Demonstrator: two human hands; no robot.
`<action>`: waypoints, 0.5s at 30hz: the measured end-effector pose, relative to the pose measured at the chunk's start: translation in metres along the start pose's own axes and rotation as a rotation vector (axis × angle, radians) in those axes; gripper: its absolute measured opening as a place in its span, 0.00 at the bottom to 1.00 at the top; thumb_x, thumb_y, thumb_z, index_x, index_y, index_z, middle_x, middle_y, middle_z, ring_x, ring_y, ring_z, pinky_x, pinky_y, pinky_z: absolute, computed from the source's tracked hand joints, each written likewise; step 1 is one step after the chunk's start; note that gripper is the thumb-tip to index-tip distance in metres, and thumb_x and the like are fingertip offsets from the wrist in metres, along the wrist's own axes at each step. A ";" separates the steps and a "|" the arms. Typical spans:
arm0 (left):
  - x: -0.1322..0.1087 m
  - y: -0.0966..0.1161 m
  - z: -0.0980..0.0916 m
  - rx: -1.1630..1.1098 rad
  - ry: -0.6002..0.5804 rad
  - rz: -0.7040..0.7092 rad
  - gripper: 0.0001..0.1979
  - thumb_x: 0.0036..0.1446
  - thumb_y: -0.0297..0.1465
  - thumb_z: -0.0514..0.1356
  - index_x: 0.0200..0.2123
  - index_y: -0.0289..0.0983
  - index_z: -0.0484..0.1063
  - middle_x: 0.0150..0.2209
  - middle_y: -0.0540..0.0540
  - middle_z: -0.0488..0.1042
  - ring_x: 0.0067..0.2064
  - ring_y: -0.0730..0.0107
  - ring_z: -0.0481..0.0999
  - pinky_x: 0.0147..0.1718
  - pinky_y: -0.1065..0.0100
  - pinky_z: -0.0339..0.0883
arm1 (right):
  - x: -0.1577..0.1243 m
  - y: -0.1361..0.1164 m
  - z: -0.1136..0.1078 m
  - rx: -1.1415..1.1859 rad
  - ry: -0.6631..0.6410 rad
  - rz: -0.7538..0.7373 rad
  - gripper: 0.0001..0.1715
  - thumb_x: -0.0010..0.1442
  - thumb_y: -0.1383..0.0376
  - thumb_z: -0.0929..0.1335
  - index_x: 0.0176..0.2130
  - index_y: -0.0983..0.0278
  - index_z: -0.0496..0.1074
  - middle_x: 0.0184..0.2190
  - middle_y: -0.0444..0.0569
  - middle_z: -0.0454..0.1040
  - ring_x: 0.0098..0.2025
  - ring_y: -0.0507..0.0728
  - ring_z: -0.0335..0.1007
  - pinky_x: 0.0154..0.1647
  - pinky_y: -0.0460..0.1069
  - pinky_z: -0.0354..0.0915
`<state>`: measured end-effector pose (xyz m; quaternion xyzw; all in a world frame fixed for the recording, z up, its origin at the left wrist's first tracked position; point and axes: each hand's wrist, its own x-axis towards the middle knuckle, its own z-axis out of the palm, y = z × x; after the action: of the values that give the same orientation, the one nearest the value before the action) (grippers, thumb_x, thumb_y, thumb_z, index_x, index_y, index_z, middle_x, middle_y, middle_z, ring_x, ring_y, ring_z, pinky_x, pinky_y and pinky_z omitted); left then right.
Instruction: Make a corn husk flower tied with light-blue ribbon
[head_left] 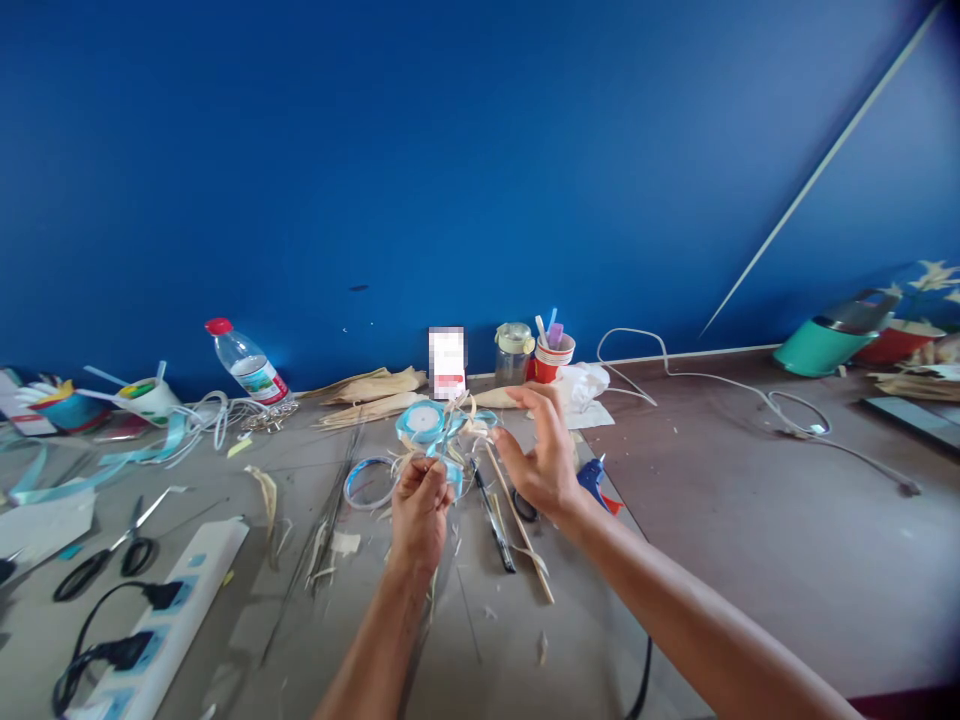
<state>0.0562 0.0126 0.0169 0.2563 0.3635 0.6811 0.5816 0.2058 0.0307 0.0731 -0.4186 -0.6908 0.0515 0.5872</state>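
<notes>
My left hand (418, 508) is closed around a small craft piece of light blue ribbon (453, 452) and pale straw strips, held just above the table. My right hand (541, 452) is open beside it, fingers spread and pointing left toward the ribbon, with thumb close to the piece. A roll of light blue ribbon (421, 421) lies right behind the hands. A thin wooden stick (519, 523) and a black pen-like tool (493, 520) lie under the right hand. A blue glue gun (592, 478) sits just right of my right wrist.
Black scissors (109, 553) and a white power strip (169, 610) with plugged cables lie at front left. A water bottle (247, 365), a glass jar (513, 352), a red paper cup (553, 357), dried husks (371, 388), thin wires (330, 515) and a white cable (750, 390) sit further back. A teal pot (821, 347) lies far right.
</notes>
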 end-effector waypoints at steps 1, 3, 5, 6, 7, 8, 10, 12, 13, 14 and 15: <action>0.000 0.000 0.000 -0.007 0.003 -0.002 0.13 0.42 0.30 0.67 0.23 0.35 0.64 0.17 0.59 0.56 0.18 0.86 0.51 0.20 0.77 0.51 | -0.005 0.001 -0.001 0.039 -0.018 0.062 0.19 0.53 0.68 0.64 0.46 0.64 0.64 0.41 0.53 0.65 0.43 0.59 0.63 0.44 0.56 0.62; 0.000 -0.001 0.000 -0.028 0.011 -0.011 0.13 0.41 0.30 0.68 0.24 0.35 0.64 0.17 0.58 0.57 0.18 0.86 0.51 0.19 0.77 0.50 | -0.015 0.003 -0.002 0.090 -0.073 0.214 0.15 0.54 0.67 0.64 0.44 0.65 0.65 0.37 0.51 0.66 0.37 0.55 0.65 0.37 0.52 0.64; 0.000 -0.001 0.000 -0.044 0.027 -0.026 0.13 0.41 0.30 0.68 0.24 0.35 0.65 0.18 0.58 0.57 0.18 0.86 0.52 0.19 0.77 0.50 | -0.027 0.006 -0.001 0.130 -0.153 0.388 0.14 0.54 0.66 0.64 0.43 0.65 0.65 0.35 0.50 0.67 0.31 0.53 0.64 0.31 0.49 0.63; 0.000 0.000 0.000 -0.051 0.037 -0.033 0.13 0.40 0.29 0.68 0.25 0.35 0.65 0.18 0.58 0.57 0.18 0.86 0.52 0.19 0.77 0.50 | -0.032 0.007 0.000 0.146 -0.203 0.461 0.13 0.54 0.65 0.64 0.42 0.66 0.66 0.35 0.50 0.67 0.29 0.52 0.64 0.29 0.48 0.63; 0.001 0.000 0.000 -0.058 0.044 -0.043 0.13 0.40 0.29 0.68 0.25 0.35 0.66 0.18 0.58 0.57 0.18 0.86 0.52 0.19 0.77 0.50 | -0.037 0.008 0.002 0.160 -0.266 0.513 0.13 0.54 0.65 0.64 0.41 0.66 0.66 0.35 0.50 0.68 0.27 0.51 0.63 0.28 0.48 0.62; 0.001 0.000 0.000 -0.066 0.050 -0.051 0.13 0.40 0.29 0.68 0.25 0.34 0.66 0.18 0.58 0.57 0.18 0.87 0.52 0.19 0.77 0.50 | -0.042 0.009 0.004 0.174 -0.333 0.548 0.12 0.53 0.65 0.64 0.39 0.66 0.67 0.35 0.50 0.68 0.26 0.50 0.63 0.27 0.48 0.62; 0.001 0.001 0.000 -0.076 0.055 -0.064 0.13 0.39 0.28 0.69 0.25 0.34 0.65 0.18 0.59 0.57 0.18 0.87 0.52 0.19 0.78 0.51 | -0.047 0.011 0.008 0.208 -0.457 0.596 0.11 0.52 0.65 0.65 0.38 0.66 0.67 0.32 0.48 0.68 0.24 0.50 0.63 0.26 0.48 0.62; 0.001 0.001 0.001 -0.077 0.050 -0.067 0.14 0.39 0.28 0.69 0.24 0.34 0.65 0.17 0.59 0.57 0.18 0.87 0.52 0.19 0.78 0.51 | -0.048 0.010 0.012 0.275 -0.535 0.658 0.14 0.52 0.66 0.65 0.40 0.65 0.67 0.28 0.45 0.67 0.22 0.50 0.63 0.25 0.47 0.62; 0.001 0.001 0.001 -0.074 0.046 -0.066 0.14 0.39 0.28 0.69 0.24 0.34 0.65 0.17 0.59 0.57 0.18 0.87 0.52 0.19 0.78 0.50 | -0.046 0.009 0.014 0.321 -0.556 0.692 0.15 0.52 0.66 0.64 0.42 0.65 0.66 0.26 0.43 0.66 0.21 0.50 0.63 0.24 0.47 0.61; 0.001 0.001 0.001 -0.070 0.041 -0.065 0.14 0.39 0.29 0.69 0.24 0.34 0.65 0.17 0.59 0.57 0.17 0.87 0.52 0.18 0.78 0.50 | -0.043 0.008 0.016 0.368 -0.570 0.723 0.17 0.52 0.67 0.64 0.44 0.65 0.65 0.24 0.42 0.65 0.20 0.49 0.62 0.23 0.46 0.60; 0.000 0.001 0.001 -0.066 0.037 -0.063 0.14 0.39 0.29 0.69 0.24 0.34 0.65 0.17 0.59 0.58 0.17 0.87 0.52 0.18 0.78 0.50 | -0.040 0.006 0.019 0.415 -0.585 0.748 0.19 0.52 0.67 0.64 0.46 0.65 0.65 0.23 0.41 0.65 0.20 0.49 0.62 0.22 0.46 0.60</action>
<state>0.0560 0.0132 0.0182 0.2129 0.3595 0.6787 0.6040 0.1912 0.0167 0.0338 -0.4796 -0.6046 0.5087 0.3816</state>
